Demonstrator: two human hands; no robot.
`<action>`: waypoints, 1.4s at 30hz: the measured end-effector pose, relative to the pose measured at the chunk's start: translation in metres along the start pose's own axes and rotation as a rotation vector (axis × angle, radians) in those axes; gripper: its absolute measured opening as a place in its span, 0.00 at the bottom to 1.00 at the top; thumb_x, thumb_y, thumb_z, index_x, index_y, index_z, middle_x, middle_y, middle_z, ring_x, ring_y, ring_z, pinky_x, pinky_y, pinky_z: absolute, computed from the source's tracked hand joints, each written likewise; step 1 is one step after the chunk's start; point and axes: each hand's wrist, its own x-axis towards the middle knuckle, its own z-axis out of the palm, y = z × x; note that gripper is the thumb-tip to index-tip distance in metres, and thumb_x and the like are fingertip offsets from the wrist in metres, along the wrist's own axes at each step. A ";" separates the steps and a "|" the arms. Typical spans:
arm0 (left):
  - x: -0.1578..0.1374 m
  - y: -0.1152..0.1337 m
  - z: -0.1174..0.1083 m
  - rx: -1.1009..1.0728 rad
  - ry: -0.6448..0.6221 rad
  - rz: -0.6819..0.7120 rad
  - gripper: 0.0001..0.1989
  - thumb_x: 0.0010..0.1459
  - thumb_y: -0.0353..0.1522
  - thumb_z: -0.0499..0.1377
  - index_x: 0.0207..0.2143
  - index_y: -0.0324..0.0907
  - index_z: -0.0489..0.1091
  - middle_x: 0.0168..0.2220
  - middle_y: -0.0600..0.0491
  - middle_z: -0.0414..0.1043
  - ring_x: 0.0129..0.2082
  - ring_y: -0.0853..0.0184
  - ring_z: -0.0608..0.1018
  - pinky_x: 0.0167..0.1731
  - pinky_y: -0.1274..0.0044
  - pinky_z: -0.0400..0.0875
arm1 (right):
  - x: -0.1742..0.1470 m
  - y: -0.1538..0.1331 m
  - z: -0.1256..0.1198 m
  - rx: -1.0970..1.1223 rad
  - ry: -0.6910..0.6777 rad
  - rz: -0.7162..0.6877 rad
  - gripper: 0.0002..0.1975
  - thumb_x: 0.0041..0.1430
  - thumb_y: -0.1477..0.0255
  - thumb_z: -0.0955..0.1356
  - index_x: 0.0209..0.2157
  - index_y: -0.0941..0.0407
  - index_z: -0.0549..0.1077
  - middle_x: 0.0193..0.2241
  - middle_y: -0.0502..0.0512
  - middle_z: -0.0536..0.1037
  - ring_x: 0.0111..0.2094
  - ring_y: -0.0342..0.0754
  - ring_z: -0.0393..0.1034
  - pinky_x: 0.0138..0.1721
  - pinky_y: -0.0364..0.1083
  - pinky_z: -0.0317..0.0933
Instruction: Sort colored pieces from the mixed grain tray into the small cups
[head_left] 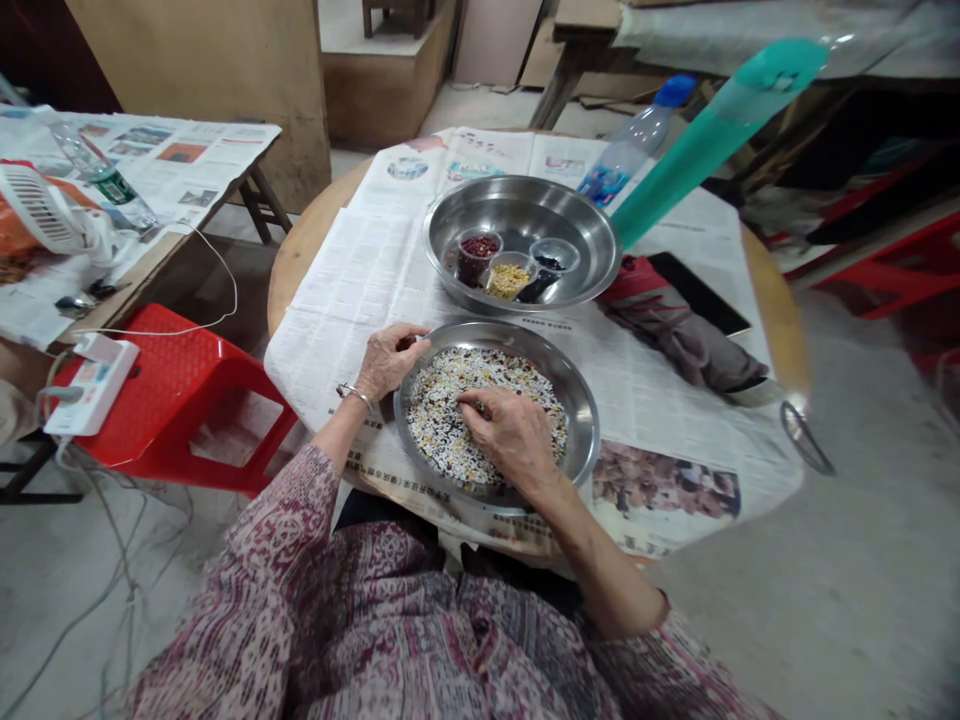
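A shallow steel basin [587, 440] close to my body holds mixed white, yellow and dark grains and beans [442, 400]. At its left rim is my left hand [388, 360], fingers and thumb closed about the edge. My right hand [514, 430] is over the mix, its thumb and fingertips pinched together at the surface; what lies between them is too small to make out. Behind stands a wider steel basin [517, 195] with three clear cups: one of red beans [480, 248], one of yellow kernels [508, 280], one of black beans [551, 265].
Newspaper [337, 290] covers the round table. Right of the basins are a blue-capped bottle [630, 145], a long green tube-shaped object [720, 140], a folded umbrella [682, 335] and a dark phone [697, 290]. A red stool [180, 390] with a power strip [94, 385] stands left.
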 end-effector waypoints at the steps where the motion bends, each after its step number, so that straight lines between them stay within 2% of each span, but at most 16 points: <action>1: 0.000 0.000 0.000 0.004 0.003 -0.001 0.06 0.56 0.30 0.62 0.36 0.40 0.78 0.24 0.57 0.72 0.25 0.73 0.70 0.29 0.78 0.66 | 0.000 0.000 0.000 0.009 -0.003 0.002 0.12 0.60 0.71 0.64 0.37 0.51 0.80 0.38 0.55 0.83 0.40 0.51 0.76 0.41 0.48 0.63; 4: 0.000 0.001 0.000 0.007 -0.001 -0.008 0.07 0.55 0.30 0.62 0.36 0.40 0.78 0.25 0.56 0.73 0.26 0.73 0.70 0.29 0.78 0.66 | -0.001 -0.001 -0.004 0.056 0.006 0.029 0.11 0.59 0.70 0.65 0.35 0.51 0.80 0.36 0.55 0.83 0.38 0.51 0.75 0.39 0.48 0.62; 7: -0.001 0.002 -0.001 0.005 -0.011 -0.014 0.07 0.55 0.30 0.61 0.37 0.39 0.78 0.25 0.56 0.73 0.26 0.73 0.70 0.29 0.79 0.66 | -0.002 0.001 -0.009 0.211 0.040 0.124 0.08 0.56 0.67 0.68 0.30 0.53 0.80 0.29 0.53 0.80 0.28 0.47 0.70 0.32 0.46 0.57; 9: -0.001 0.002 -0.001 0.004 -0.013 -0.015 0.08 0.55 0.30 0.61 0.37 0.39 0.78 0.25 0.55 0.73 0.26 0.73 0.70 0.28 0.79 0.66 | -0.003 0.003 -0.013 0.439 0.020 0.249 0.09 0.52 0.64 0.70 0.28 0.54 0.79 0.21 0.49 0.73 0.22 0.42 0.61 0.26 0.45 0.52; 12: -0.001 0.001 -0.001 0.000 -0.012 -0.013 0.08 0.56 0.31 0.62 0.37 0.39 0.78 0.24 0.56 0.73 0.26 0.73 0.70 0.28 0.79 0.66 | -0.002 0.006 -0.020 0.950 -0.017 0.489 0.11 0.44 0.62 0.74 0.27 0.55 0.76 0.18 0.44 0.66 0.19 0.38 0.51 0.21 0.43 0.46; 15: -0.001 0.001 -0.001 -0.005 -0.008 -0.010 0.07 0.56 0.31 0.62 0.36 0.40 0.78 0.24 0.56 0.72 0.25 0.73 0.70 0.27 0.79 0.66 | 0.000 0.009 -0.025 1.387 -0.066 0.645 0.12 0.40 0.68 0.76 0.26 0.55 0.72 0.20 0.43 0.65 0.19 0.37 0.53 0.20 0.41 0.49; 18: -0.001 0.000 -0.001 -0.001 -0.002 -0.012 0.07 0.55 0.31 0.62 0.36 0.40 0.78 0.24 0.56 0.72 0.25 0.73 0.70 0.28 0.79 0.66 | 0.002 0.010 -0.027 1.525 -0.126 0.734 0.11 0.39 0.73 0.74 0.27 0.55 0.70 0.24 0.47 0.71 0.23 0.38 0.62 0.23 0.40 0.57; 20: -0.001 0.000 0.000 0.000 0.002 -0.013 0.07 0.55 0.31 0.62 0.36 0.40 0.78 0.24 0.56 0.72 0.25 0.73 0.70 0.28 0.79 0.66 | 0.004 0.009 -0.026 1.507 -0.158 0.731 0.09 0.39 0.74 0.72 0.27 0.55 0.71 0.26 0.49 0.73 0.25 0.40 0.65 0.25 0.41 0.60; 22: -0.001 0.000 0.000 0.003 0.003 -0.008 0.07 0.56 0.31 0.62 0.36 0.40 0.78 0.24 0.56 0.73 0.25 0.72 0.70 0.28 0.78 0.67 | 0.005 0.008 -0.022 1.427 -0.176 0.674 0.07 0.40 0.72 0.71 0.26 0.55 0.73 0.22 0.48 0.71 0.22 0.40 0.62 0.23 0.41 0.57; 24: 0.000 0.000 -0.001 0.009 0.000 -0.002 0.07 0.55 0.31 0.62 0.36 0.40 0.78 0.25 0.56 0.73 0.26 0.72 0.71 0.28 0.79 0.67 | 0.006 0.007 -0.018 1.225 -0.144 0.587 0.07 0.43 0.68 0.71 0.26 0.55 0.75 0.18 0.46 0.68 0.19 0.39 0.56 0.20 0.41 0.51; 26: -0.001 0.000 -0.001 0.012 -0.003 -0.001 0.07 0.55 0.31 0.62 0.36 0.40 0.78 0.25 0.56 0.74 0.26 0.72 0.71 0.29 0.79 0.67 | 0.005 0.004 -0.013 0.925 -0.103 0.486 0.10 0.46 0.64 0.71 0.27 0.55 0.77 0.17 0.46 0.69 0.18 0.39 0.54 0.20 0.42 0.48; 29: -0.001 0.001 -0.001 0.010 -0.006 -0.005 0.07 0.55 0.31 0.62 0.36 0.40 0.78 0.25 0.55 0.74 0.26 0.72 0.71 0.28 0.78 0.66 | 0.003 0.000 -0.007 0.500 -0.053 0.346 0.12 0.50 0.61 0.70 0.30 0.54 0.80 0.19 0.50 0.75 0.21 0.44 0.63 0.25 0.44 0.54; 32: -0.001 0.002 -0.001 0.009 -0.006 -0.006 0.07 0.56 0.31 0.61 0.36 0.40 0.78 0.25 0.55 0.73 0.26 0.72 0.71 0.28 0.78 0.66 | 0.000 -0.003 -0.003 0.245 0.015 0.195 0.11 0.55 0.63 0.68 0.35 0.52 0.81 0.29 0.54 0.82 0.29 0.49 0.73 0.33 0.47 0.62; 34: -0.001 0.002 -0.001 0.011 -0.009 -0.005 0.07 0.56 0.31 0.61 0.36 0.40 0.78 0.25 0.55 0.73 0.26 0.72 0.71 0.29 0.78 0.66 | 0.000 -0.005 -0.002 0.149 0.031 0.106 0.11 0.58 0.65 0.67 0.37 0.51 0.81 0.37 0.56 0.83 0.36 0.51 0.76 0.39 0.49 0.64; 36: -0.001 0.002 -0.001 0.015 -0.009 -0.004 0.07 0.56 0.31 0.61 0.36 0.40 0.78 0.25 0.55 0.73 0.26 0.72 0.71 0.29 0.78 0.67 | 0.000 -0.006 0.000 0.084 0.020 0.056 0.11 0.60 0.67 0.66 0.38 0.51 0.80 0.39 0.56 0.83 0.39 0.52 0.76 0.41 0.49 0.64; 42: -0.001 0.001 -0.001 0.005 -0.008 -0.010 0.07 0.56 0.31 0.62 0.37 0.40 0.78 0.25 0.55 0.74 0.26 0.72 0.71 0.29 0.78 0.67 | 0.002 -0.007 0.001 0.082 0.022 0.066 0.11 0.60 0.68 0.65 0.33 0.51 0.80 0.34 0.54 0.83 0.34 0.49 0.74 0.35 0.46 0.60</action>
